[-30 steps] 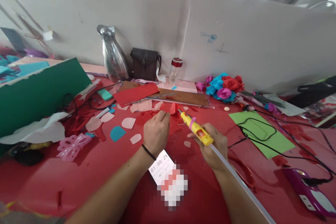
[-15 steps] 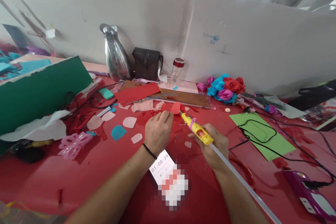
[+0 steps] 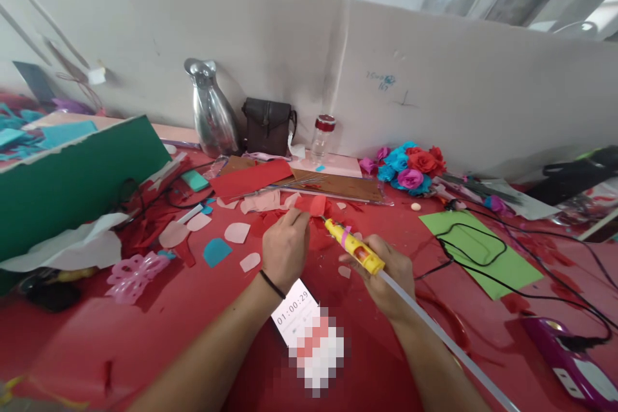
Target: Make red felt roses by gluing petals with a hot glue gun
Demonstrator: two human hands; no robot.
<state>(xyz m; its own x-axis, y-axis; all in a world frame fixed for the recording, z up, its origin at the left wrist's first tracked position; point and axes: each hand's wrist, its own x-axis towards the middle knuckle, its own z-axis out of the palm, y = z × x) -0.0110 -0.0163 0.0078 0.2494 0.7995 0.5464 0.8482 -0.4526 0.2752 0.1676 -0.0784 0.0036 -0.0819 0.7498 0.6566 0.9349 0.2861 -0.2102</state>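
Observation:
My left hand (image 3: 286, 248) is closed, its fingertips pinching a small piece of red paper (image 3: 316, 206) just above the table. In my right hand (image 3: 394, 280) is a yellow hot glue gun (image 3: 358, 250) with a strip of pink tape round its barrel. Its nozzle points up and left, at the lower edge of the red paper; whether it touches I cannot tell. A long translucent glue stick (image 3: 434, 317) runs from the gun's rear over my right forearm. Below my left wrist lies a phone (image 3: 293, 310) showing a timer.
Cut petals, pink (image 3: 237, 232) and blue (image 3: 217, 252), lie left of my hands. Behind stand a steel jug (image 3: 212, 109), a dark bag (image 3: 268, 125), a glass jar (image 3: 321, 141) and paper flowers (image 3: 412, 167). Black cables (image 3: 483, 261) cross green paper (image 3: 512, 277) near a purple power strip (image 3: 570, 360).
The view has tilted up slightly. Both hands have shifted a little to the left, with the glue gun's nozzle staying close to the red paper.

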